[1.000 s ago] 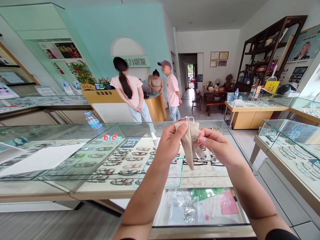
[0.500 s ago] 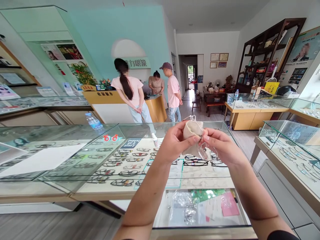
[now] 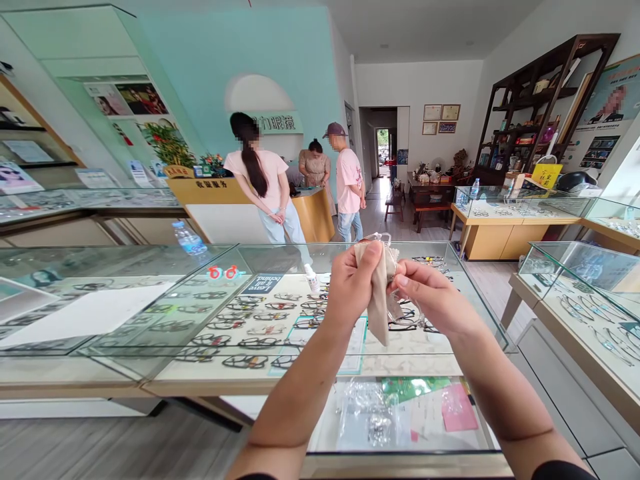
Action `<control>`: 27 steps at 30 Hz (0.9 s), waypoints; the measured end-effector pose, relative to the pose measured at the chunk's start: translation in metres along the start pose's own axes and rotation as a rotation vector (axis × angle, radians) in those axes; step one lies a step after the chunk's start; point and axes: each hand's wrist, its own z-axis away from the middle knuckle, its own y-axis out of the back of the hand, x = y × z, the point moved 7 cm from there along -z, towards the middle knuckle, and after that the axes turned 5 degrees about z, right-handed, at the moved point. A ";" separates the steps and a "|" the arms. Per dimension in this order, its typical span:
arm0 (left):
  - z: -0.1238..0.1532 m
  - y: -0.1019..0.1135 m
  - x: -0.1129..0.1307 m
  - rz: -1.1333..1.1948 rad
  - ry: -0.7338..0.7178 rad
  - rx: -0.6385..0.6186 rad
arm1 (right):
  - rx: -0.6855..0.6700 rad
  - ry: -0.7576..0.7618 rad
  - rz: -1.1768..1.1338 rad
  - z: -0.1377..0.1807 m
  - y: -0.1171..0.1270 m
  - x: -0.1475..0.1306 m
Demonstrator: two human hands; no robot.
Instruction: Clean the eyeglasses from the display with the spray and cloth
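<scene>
Above the glass display case (image 3: 320, 370) I hold a pair of clear-framed eyeglasses (image 3: 396, 309) with both hands raised. My left hand (image 3: 349, 285) is closed on a beige cleaning cloth (image 3: 379, 310), its thumb pressing from above. The cloth wraps one side of the eyeglasses, and a loose fold hangs down. My right hand (image 3: 434, 288) pinches the eyeglasses near their middle, at the cloth's edge. The cloth and fingers hide most of the frame.
Rows of eyeglass frames (image 3: 259, 343) lie inside the case. A small white spray bottle (image 3: 312, 279), a water bottle (image 3: 189, 239) and red toy-like glasses (image 3: 223, 272) stand farther off. Three people are near the wooden reception counter (image 3: 320, 220). Another display case (image 3: 590, 307) is at right.
My left thumb has moved up over the cloth. The cloth, earlier cupped round a lens, is now folded and hangs lower. My right hand still pinches the eyeglasses.
</scene>
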 end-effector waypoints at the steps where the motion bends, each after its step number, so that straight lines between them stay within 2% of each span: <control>1: -0.001 0.001 -0.001 -0.004 0.009 -0.018 | 0.016 0.007 0.008 0.000 0.002 -0.001; 5: -0.003 0.005 0.002 -0.007 0.048 -0.125 | 0.103 0.023 0.021 0.002 0.012 -0.009; 10: -0.001 0.011 0.020 -0.048 -0.041 -0.082 | 0.170 0.054 -0.018 0.009 0.021 -0.021; 13: 0.001 0.012 0.031 -0.049 -0.150 -0.050 | 0.189 0.081 0.022 0.013 0.024 -0.027; 16: 0.006 0.015 0.043 -0.192 -0.306 -0.019 | 0.150 0.093 0.053 0.014 0.024 -0.031; 19: 0.015 0.011 0.061 -0.408 -0.593 -0.043 | 0.094 0.104 0.050 0.015 0.021 -0.033; 22: 0.025 0.001 0.073 -0.586 -0.820 -0.138 | 0.040 0.114 0.079 0.017 0.019 -0.036; 27: 0.031 -0.008 0.076 -0.769 -0.866 -0.271 | -0.017 0.124 0.221 0.023 0.017 -0.040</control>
